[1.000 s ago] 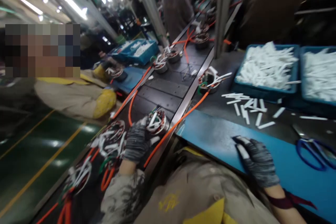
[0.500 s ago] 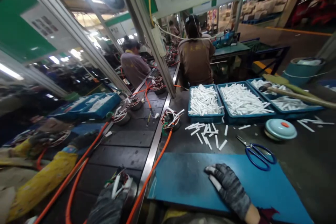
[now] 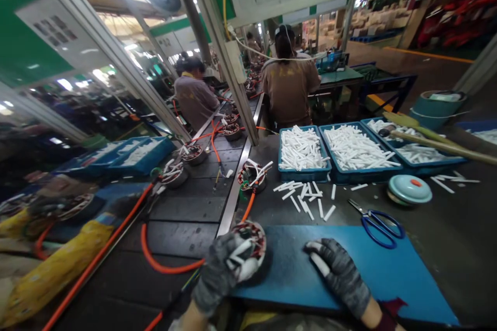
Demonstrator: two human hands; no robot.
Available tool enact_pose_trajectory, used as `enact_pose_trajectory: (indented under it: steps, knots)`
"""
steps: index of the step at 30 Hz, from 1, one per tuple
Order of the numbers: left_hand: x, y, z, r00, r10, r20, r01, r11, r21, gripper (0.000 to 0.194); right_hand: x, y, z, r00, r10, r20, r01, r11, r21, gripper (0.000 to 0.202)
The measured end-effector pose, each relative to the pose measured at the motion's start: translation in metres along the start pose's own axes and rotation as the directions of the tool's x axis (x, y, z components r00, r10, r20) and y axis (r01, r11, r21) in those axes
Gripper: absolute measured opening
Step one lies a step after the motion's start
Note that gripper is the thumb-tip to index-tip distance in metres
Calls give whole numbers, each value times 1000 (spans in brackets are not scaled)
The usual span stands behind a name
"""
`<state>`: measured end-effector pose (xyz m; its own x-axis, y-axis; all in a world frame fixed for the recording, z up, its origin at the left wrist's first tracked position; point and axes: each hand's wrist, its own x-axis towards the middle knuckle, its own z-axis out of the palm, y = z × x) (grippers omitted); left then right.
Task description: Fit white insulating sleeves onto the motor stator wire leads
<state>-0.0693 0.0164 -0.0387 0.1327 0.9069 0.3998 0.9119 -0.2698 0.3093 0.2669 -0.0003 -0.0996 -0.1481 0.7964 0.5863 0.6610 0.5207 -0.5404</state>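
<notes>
My left hand (image 3: 218, 268), in a grey glove, grips the left side of a motor stator (image 3: 256, 240). The stator is a round ring with copper-red windings and white tubes sticking up inside. It is at the left edge of a blue mat (image 3: 287, 269); whether it touches the mat is unclear. On the mat's right part lies my right hand (image 3: 339, 271), gloved, fingers stretched to the left, with white on the thumb and a fingertip. Beyond the mat are loose white tubes (image 3: 306, 199) and blue-handled scissors (image 3: 382, 225). Another stator (image 3: 252, 176) stands behind.
Blue bins (image 3: 305, 165) full of white tubes line the back, with a lidded turquoise bowl (image 3: 409, 189) before them. Left runs a conveyor (image 3: 182, 212) with stators and orange cables (image 3: 166, 269). A co-worker's yellow sleeve (image 3: 62, 269) is at far left. A metal post (image 3: 233, 72) rises ahead.
My left hand has brought the stator from the conveyor to the right, to the mat's left edge. An orange cable on the conveyor now lies in a loop. My right hand has barely moved.
</notes>
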Motion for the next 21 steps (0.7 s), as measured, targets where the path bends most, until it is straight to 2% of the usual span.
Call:
enact_pose_trajectory:
  steps: [1,2,5,8,10,11,13,15,16,17,19,21]
  knots:
    - [9,16,10,988,154,6,-152,980,-128,26,4,-4,-3,1000,8,1,-8,999,35,25]
    - [19,32,17,966,256,26,-242,938,-249,26,8,-9,-6,1000,-1,9,1,997,72,29]
    - [44,66,21,920,390,14,-335,808,-484,42,23,-20,-14,990,-127,63,115,980,164,43]
    - [57,69,8,899,422,118,-259,729,-633,63,38,-22,-18,975,-208,84,187,960,207,44]
    - [58,62,2,911,357,206,-116,703,-702,51,46,-20,-21,974,-200,104,172,958,230,41]
    - [56,59,2,935,278,222,-39,700,-713,41,50,-18,-23,974,-188,122,154,957,245,40]
    - [49,56,9,977,46,209,110,730,-675,28,56,-15,-27,973,-150,177,98,958,269,40]
    - [41,56,19,979,-155,135,203,827,-525,24,60,-11,-32,965,-133,227,65,957,281,40]
    - [38,57,23,975,-195,105,221,883,-413,23,63,-9,-34,961,-138,238,67,956,286,39]
    - [36,57,24,975,-196,106,219,929,-299,22,65,-6,-35,957,-134,256,55,955,293,40]
    - [35,57,19,973,-125,194,154,978,-141,22,69,0,-38,949,-142,282,45,945,324,43]
    - [39,57,4,959,-50,279,85,990,-113,27,74,4,-40,932,-185,312,54,921,386,46]
